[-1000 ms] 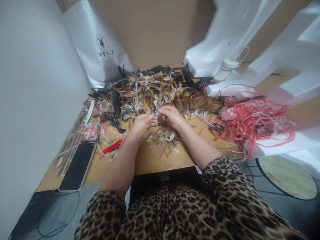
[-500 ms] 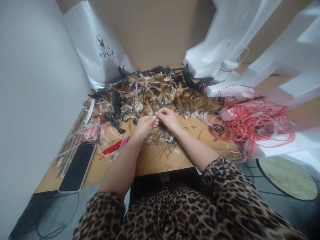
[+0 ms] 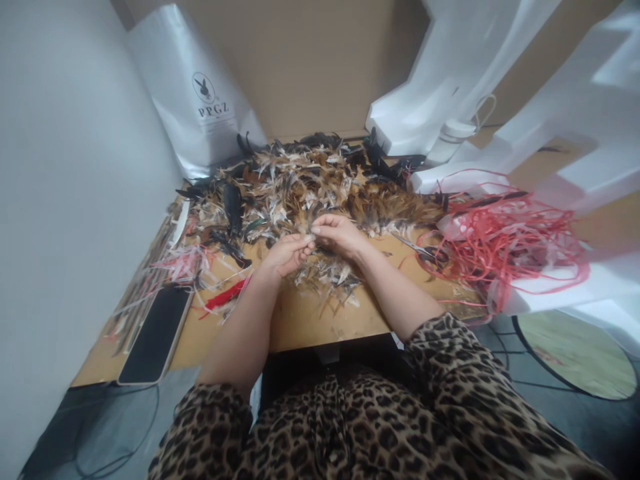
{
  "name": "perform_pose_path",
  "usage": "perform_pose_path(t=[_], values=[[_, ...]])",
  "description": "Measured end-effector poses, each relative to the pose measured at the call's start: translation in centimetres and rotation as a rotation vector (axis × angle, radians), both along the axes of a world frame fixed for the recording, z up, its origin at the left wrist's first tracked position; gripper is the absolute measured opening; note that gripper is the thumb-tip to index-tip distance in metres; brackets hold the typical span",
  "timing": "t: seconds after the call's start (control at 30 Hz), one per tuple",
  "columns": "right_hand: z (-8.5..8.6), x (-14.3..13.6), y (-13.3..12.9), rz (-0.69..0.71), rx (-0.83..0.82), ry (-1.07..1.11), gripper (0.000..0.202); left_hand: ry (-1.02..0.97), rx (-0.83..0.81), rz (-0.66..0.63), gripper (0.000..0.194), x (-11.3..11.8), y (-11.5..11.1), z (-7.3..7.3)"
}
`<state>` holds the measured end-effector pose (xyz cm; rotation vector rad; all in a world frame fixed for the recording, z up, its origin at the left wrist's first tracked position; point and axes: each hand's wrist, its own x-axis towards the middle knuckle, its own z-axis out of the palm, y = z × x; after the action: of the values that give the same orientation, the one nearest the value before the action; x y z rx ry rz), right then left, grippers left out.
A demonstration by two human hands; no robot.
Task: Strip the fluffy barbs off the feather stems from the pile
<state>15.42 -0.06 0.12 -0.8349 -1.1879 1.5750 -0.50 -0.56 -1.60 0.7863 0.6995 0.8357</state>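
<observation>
Both my hands meet at the near edge of a big heap of brown, white and black feathers [image 3: 320, 180]. My left hand [image 3: 291, 255] is closed in a pinch, its fingers curled and its thumb tip against my right fingertips. My right hand [image 3: 340, 235] pinches at the same spot, fingers pressed together. Whatever lies between the fingertips is too small and too covered to name. Below them, smaller loose feather scraps [image 3: 330, 277] lie on the wooden table [image 3: 320, 333].
Right of the heap are scissors [image 3: 420, 248] and a tangle of red string [image 3: 520, 240]. A phone [image 3: 156, 333], a red strip [image 3: 226, 293] and thin sticks [image 3: 145, 293] lie left. Behind stand a white printed bag [image 3: 200, 87] and a white-lidded bottle [image 3: 453, 137].
My right hand has turned and flattened a little, its fingers now reaching more to the left. My left hand has shifted slightly left and down. The fingertips stay together.
</observation>
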Motion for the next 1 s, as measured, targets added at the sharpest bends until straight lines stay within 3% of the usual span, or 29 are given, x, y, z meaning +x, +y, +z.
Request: perform_pose_path(t=[0.13, 0.27, 0.33, 0.43, 0.47, 0.57, 0.67, 0.8, 1.0], values=[[-0.2, 0.0, 0.2, -0.029, 0.018, -0.034, 0.028, 0.037, -0.004, 0.05, 0.006, 0.0, 0.0, 0.1], [0.3, 0.9, 0.2, 0.003, 0.029, -0.008, 0.026, 0.015, 0.009, 0.187, 0.005, -0.3, 0.4, 0.3], [1.0, 1.8, 0.1, 0.085, 0.054, -0.058, 0.024, 0.003, 0.001, 0.279, 0.006, -0.5, 0.6, 0.4], [1.7, 3.2, 0.1, 0.308, 0.067, -0.339, 0.026, 0.001, -0.007, 0.381, 0.006, -0.7, 0.9, 0.5], [1.7, 3.6, 0.3, 0.252, 0.082, -0.433, 0.028, 0.002, -0.004, 0.398, 0.006, -0.8, 0.9, 0.6], [0.5, 4.3, 1.3, -0.17, 0.17, -0.694, 0.026, 0.014, 0.015, 0.414, 0.006, -0.7, 0.9, 0.5], [-1.4, 4.6, 2.6, -0.356, 0.276, -0.964, 0.021, 0.025, 0.036, 0.403, 0.007, -0.6, 0.9, 0.2], [-2.7, 4.0, 3.4, -0.372, 0.463, -1.26, 0.028, 0.037, 0.044, 0.397, 0.01, -0.6, 1.0, 0.0], [-2.0, 1.9, 3.1, -0.294, 0.543, -1.521, 0.03, 0.027, 0.067, 0.393, 0.011, -0.8, 1.1, -0.2]])
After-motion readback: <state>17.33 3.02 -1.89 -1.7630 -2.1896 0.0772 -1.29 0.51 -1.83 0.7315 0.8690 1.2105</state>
